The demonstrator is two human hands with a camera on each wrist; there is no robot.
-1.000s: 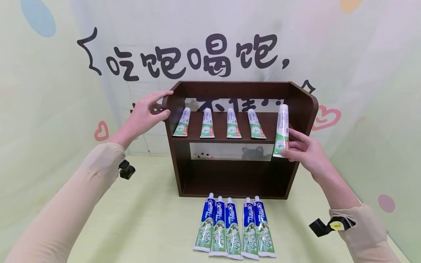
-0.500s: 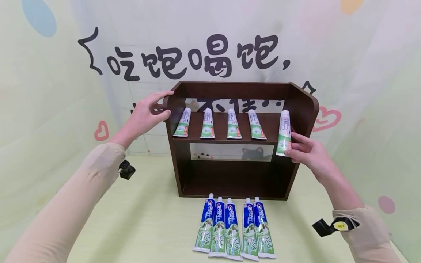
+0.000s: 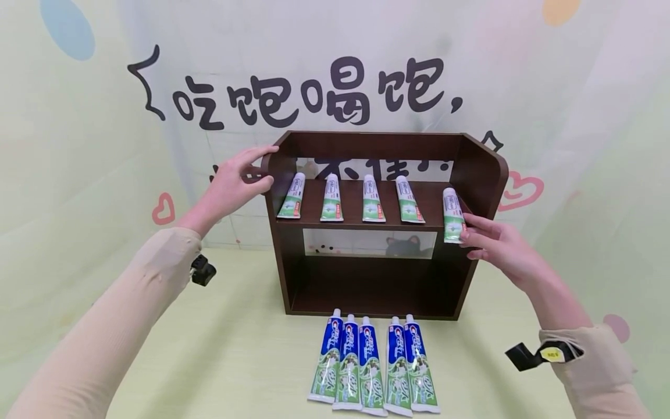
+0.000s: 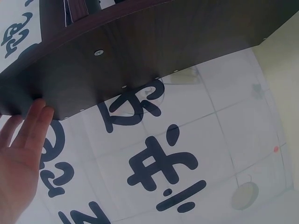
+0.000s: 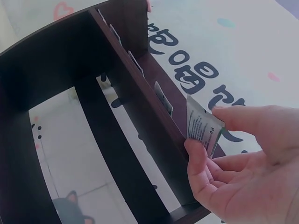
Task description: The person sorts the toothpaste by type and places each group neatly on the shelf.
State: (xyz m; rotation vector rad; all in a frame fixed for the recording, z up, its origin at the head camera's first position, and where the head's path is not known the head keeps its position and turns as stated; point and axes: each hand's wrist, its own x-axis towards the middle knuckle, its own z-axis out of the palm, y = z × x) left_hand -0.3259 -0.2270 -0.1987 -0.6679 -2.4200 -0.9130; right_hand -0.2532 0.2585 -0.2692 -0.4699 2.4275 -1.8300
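Between the thumb and fingers of my right hand point(image 3: 505, 250), a white-and-green toothpaste tube point(image 3: 453, 216) is pinched near its flat lower end. It leans back, cap up, at the right end of the upper level of a dark brown shelf point(image 3: 366, 265). The right wrist view shows the tube's printed back point(image 5: 201, 128) close to the shelf board's front edge. Several matching tubes point(image 3: 373, 201) lean in a row to its left. My left hand point(image 3: 232, 180) rests on the shelf's upper left side, fingers extended; the left wrist view shows fingertips point(image 4: 39, 109) against the side panel.
Several blue-and-green toothpaste tubes point(image 3: 370, 369) lie side by side on the pale table point(image 3: 235, 349) before the shelf, caps toward it. The shelf's lower level point(image 3: 374, 285) is below. Behind stands a printed backdrop point(image 3: 314, 35) with large black characters.
My right hand has lowered the white-and-green tube's cap end and tilted it back toward the upper level, moving slightly right. The left hand keeps its place on the shelf.
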